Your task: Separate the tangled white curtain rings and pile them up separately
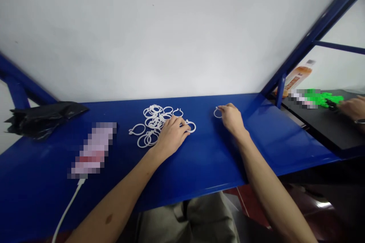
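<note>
My left hand is low over the right side of a loose pile of white plastic rings. Thumb and fingers close on one white ring at the pile's right edge. Each ring is thin and round, and several show a small knob or clasp where their ends meet. Farther right, my right hand pinches another white ring between thumb and forefinger, just at the blue tabletop. My palm and fingers hide part of the pile.
At left lie a black plastic bag and a blurred-out phone-like object with a white cable. Blue metal posts frame the right side. Beyond are an orange drink bottle, bright green pieces and another person's hand.
</note>
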A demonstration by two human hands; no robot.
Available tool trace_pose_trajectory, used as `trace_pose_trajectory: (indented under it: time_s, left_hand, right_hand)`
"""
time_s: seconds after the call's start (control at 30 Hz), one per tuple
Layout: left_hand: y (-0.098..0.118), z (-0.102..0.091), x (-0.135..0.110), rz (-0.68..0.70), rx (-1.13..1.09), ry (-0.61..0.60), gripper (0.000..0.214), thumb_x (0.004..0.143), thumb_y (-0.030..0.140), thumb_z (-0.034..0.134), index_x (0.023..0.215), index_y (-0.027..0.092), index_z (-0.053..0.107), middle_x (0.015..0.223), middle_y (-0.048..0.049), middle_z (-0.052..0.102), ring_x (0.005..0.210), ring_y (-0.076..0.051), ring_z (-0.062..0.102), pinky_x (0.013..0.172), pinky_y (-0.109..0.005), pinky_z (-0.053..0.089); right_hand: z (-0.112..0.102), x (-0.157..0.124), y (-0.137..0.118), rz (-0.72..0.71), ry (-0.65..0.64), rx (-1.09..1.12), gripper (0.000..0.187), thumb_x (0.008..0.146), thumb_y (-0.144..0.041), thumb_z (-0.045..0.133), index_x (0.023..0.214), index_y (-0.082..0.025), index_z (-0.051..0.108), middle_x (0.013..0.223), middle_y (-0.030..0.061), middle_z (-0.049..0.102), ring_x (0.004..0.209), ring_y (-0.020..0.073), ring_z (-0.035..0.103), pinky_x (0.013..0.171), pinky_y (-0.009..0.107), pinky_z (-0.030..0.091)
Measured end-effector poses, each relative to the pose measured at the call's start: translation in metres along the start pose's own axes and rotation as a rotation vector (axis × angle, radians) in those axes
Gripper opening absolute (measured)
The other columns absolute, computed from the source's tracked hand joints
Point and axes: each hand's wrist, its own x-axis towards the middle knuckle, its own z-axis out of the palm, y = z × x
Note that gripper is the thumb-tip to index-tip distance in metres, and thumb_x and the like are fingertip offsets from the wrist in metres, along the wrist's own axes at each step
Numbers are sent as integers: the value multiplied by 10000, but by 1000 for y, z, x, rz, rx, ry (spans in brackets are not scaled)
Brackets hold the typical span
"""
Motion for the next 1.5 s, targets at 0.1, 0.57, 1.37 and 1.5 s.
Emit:
trace_pose_trajectory:
  time_s: [0.1,0.57,1.37,1.5]
  left_hand:
    - [-3,-2,-1,19,-22,27,141,945,246,599,926,264,738,916,-55,652,937,-242,529,813,-394,437]
    - [4,-7,1,-1,-48,227,167,937,255,604,1081,225,683,1050,-70,687,1015,-248,584,925,-418,462]
    - [8,-7,6,-247,-457,444,240,908,181,604,1145,208,577,1110,-77,613,924,-158,626,748,-295,563]
    - [-2,-13,8,-399,-693,255,233,918,276,604,1142,221,638,1013,-54,695,903,-168,668,750,-300,565]
  right_hand:
    - [-1,1,15,207,-19,-49,245,910,-256,638,1131,-190,722,958,161,671,890,288,660,792,415,513]
    - [5,-30,-89,-173,-232,695,216,988,-343,520,988,-192,674,809,6,680,707,147,609,708,285,476]
    - [4,-35,-96,-6,-265,1004,363,953,-389,570,1273,-220,605,812,9,712,677,146,655,672,285,541]
    - [1,-38,-99,-25,-301,1061,264,944,-416,591,1105,-213,639,787,8,718,640,138,663,629,269,550]
